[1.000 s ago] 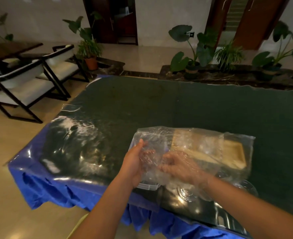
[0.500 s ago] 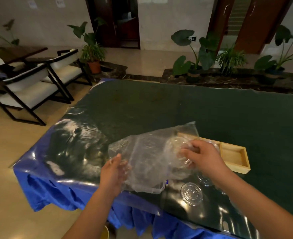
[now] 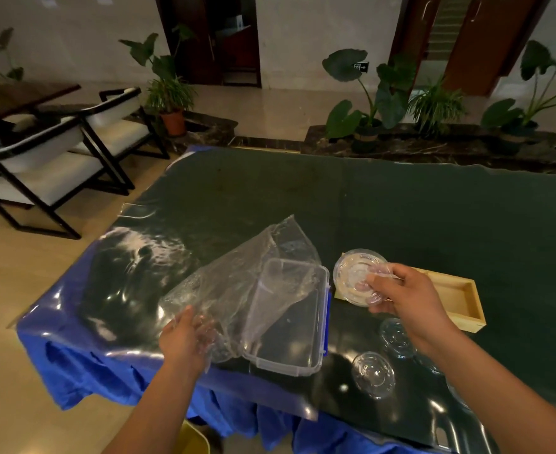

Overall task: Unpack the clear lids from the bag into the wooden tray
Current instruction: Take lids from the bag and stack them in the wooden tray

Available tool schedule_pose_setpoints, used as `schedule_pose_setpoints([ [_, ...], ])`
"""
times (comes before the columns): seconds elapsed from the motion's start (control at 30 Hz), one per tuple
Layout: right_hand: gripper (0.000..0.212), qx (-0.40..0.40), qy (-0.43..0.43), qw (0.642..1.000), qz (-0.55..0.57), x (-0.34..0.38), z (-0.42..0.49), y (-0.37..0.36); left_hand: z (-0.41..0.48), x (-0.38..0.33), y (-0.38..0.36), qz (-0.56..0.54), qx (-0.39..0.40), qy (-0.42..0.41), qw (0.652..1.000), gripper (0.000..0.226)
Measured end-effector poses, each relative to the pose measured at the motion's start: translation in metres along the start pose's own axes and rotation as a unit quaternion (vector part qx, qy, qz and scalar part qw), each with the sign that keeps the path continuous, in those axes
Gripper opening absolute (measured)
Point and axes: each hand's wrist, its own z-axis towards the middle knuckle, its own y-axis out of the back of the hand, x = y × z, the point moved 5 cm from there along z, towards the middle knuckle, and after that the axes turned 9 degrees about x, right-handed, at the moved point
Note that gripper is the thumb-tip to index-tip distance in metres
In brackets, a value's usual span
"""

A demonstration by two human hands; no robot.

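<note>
Two bare forearms enter from the bottom edge, no sleeves visible. Left hand (image 3: pixel 185 339) and right hand (image 3: pixel 407 298) ungloved; no rings, watch or wristbands visible on either wrist.

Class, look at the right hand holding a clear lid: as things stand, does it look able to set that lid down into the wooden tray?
Probably yes. The right hand holds the clear lid just above the near-left end of the wooden tray, whose open top shows nothing covering it. The bag is off to the left in the left hand.
</note>
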Motion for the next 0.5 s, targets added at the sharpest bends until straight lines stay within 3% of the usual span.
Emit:
schedule_pose_setpoints([
  [0.2,0.011,-0.095,-0.02,0.995,0.011,-0.022,0.006,0.052,0.002,0.006,-0.03,0.005,0.03,0.017,0.999,0.012],
  [0.37,0.015,-0.185,-0.081,0.979,0.037,-0.057,0.009,0.135,-0.002,0.016,-0.053,0.012,0.061,0.025,0.998,0.017],
  [0.5,0.024,-0.244,-0.116,0.963,-0.003,-0.079,0.022,0.192,-0.007,0.023,-0.071,0.033,0.069,0.03,0.997,0.021],
])
